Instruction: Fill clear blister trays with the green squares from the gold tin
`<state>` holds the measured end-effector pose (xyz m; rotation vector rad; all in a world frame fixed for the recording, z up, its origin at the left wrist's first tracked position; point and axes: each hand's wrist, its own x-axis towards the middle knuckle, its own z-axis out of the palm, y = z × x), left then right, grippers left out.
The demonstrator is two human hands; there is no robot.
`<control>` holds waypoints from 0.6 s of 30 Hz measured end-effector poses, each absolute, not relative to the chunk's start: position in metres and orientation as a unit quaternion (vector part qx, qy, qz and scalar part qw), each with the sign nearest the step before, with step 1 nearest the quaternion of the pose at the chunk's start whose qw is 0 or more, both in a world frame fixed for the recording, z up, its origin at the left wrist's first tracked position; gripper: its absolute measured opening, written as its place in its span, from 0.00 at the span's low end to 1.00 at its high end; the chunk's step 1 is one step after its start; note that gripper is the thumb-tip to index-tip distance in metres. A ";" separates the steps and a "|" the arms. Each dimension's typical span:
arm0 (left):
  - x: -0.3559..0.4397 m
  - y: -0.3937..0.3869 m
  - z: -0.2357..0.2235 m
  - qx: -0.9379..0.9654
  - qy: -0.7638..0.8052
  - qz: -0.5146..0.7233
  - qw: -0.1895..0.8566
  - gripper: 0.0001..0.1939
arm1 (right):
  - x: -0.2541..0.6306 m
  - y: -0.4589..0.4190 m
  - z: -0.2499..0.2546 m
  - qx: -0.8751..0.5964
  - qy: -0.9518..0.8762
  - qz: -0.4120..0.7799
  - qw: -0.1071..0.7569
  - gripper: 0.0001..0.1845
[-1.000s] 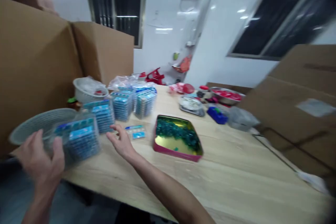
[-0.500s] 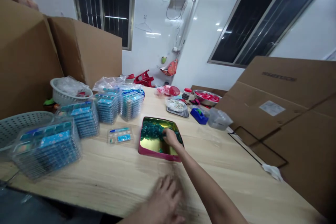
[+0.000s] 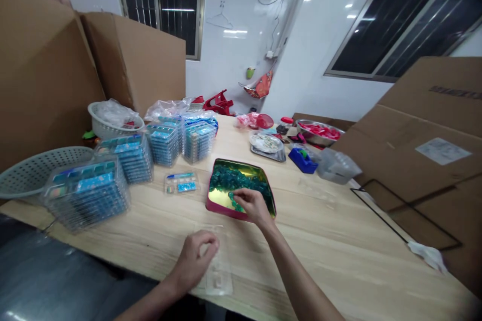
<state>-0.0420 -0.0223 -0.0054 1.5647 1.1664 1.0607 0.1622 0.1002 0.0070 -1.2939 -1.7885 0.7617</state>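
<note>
My right hand [image 3: 256, 205] is over the near side of a pink-sided tin [image 3: 215, 207] with a shiny gold inside. Its thumb and fingertips are pinched on a small green translucent piece. Loose dark teal pieces [image 3: 235, 179] are heaped along the tin's far side, with a few lying below my fingers. My left hand [image 3: 196, 257] is nearer the table's front edge, its fingers curled and thumb brought to the index finger. Whatever that pinch may hold is hidden. Beside and partly under it lies a clear plastic tray [image 3: 219, 276].
A filled blister tray [image 3: 182, 183] lies left of the tin. Stacks of similar trays [image 3: 88, 193] and pale baskets [image 3: 41, 168] stand farther left. Behind and right are a blue tape dispenser [image 3: 302, 160], a clear container [image 3: 337, 166], a metal bowl [image 3: 320, 133] and a large carton [image 3: 425, 150].
My left hand has moved left and curled its fingers, exposing the clear tray. My right hand has drawn back toward the tin's near side with a green piece. The view has shifted.
</note>
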 end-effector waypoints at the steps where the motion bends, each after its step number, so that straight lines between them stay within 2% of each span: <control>1: -0.037 -0.014 -0.001 0.539 0.477 0.454 0.525 0.17 | 0.154 0.088 0.010 -0.471 -0.702 0.321 0.428 0.09; 4: -0.029 0.006 0.005 0.294 0.403 0.489 0.716 0.20 | 0.130 0.052 0.012 -0.397 -0.710 0.318 0.487 0.06; 6: -0.028 0.012 0.004 0.223 0.352 0.486 0.768 0.19 | 0.120 0.034 0.008 -0.388 -0.707 0.315 0.501 0.06; 8: -0.030 0.012 0.000 0.204 0.346 0.483 0.778 0.18 | 0.114 0.025 0.001 -0.392 -0.687 0.347 0.503 0.06; 13: -0.038 0.014 -0.009 0.290 0.398 0.516 0.701 0.16 | 0.113 0.022 -0.011 -0.404 -0.544 0.545 0.494 0.11; 18: -0.041 0.031 -0.019 0.523 0.517 0.448 0.509 0.08 | 0.114 0.030 -0.014 -0.445 -0.463 0.613 0.460 0.14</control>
